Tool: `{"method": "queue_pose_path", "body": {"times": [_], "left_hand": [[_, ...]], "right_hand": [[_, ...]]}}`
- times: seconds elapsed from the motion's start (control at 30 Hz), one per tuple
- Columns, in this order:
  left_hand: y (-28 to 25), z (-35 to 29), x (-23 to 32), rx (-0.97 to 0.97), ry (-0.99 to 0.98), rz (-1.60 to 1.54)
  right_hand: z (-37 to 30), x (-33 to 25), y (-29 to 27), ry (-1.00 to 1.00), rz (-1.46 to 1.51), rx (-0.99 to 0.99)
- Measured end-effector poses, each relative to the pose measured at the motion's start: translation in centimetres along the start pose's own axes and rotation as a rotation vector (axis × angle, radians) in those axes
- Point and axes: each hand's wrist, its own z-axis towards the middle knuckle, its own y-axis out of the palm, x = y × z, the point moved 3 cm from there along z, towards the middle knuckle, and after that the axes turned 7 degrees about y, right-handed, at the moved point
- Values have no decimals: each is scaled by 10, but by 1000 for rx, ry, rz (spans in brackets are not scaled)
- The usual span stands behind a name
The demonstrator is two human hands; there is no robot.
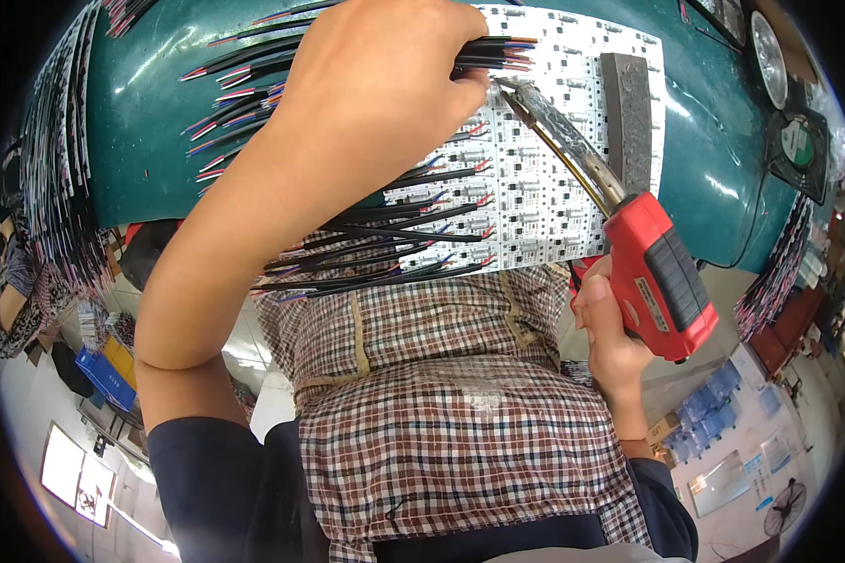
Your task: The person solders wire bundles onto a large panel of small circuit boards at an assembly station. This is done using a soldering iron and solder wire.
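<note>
My left hand (376, 84) reaches over the teal table (150, 122) and grips a bundle of black wires (502, 52) with red and blue tips, holding their ends on a white circuit board panel (545, 188). My right hand (610, 328) grips a red soldering gun (662, 277). Its long metal tip (521, 94) points at the wire ends beside my left fingers. More black wires (413, 220) lie soldered in rows along the panel's left edge.
A dark grey block (626, 108) rests on the panel's right side. Loose wires (225, 103) lie on the table at left. A small fan (798, 141) and a round metal object (768, 56) sit at the far right. A checked apron (441, 413) covers my lap.
</note>
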Motion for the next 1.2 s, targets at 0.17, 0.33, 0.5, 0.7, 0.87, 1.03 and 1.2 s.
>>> {"method": "queue_pose_path", "body": {"times": [0.17,0.33,0.5,0.7,0.87,1.03,1.2], "left_hand": [[-3,0,-1,-12,23,-8],[0,1,-3,-24,22,5],[2,2,-6,-47,41,42],[5,0,-6,-74,45,89],[6,-2,-13,-88,2,-12],[-5,-4,-8,56,118,89],[-10,-15,9,234,122,172]], "right_hand": [[-2,0,-1,-12,-22,22],[-5,0,-1,-12,-54,17],[-5,-2,-3,-58,-4,39],[-6,-2,-1,50,144,104],[-4,-3,-3,38,194,61],[-7,-2,-4,13,254,92],[-15,2,-8,72,237,99]]}}
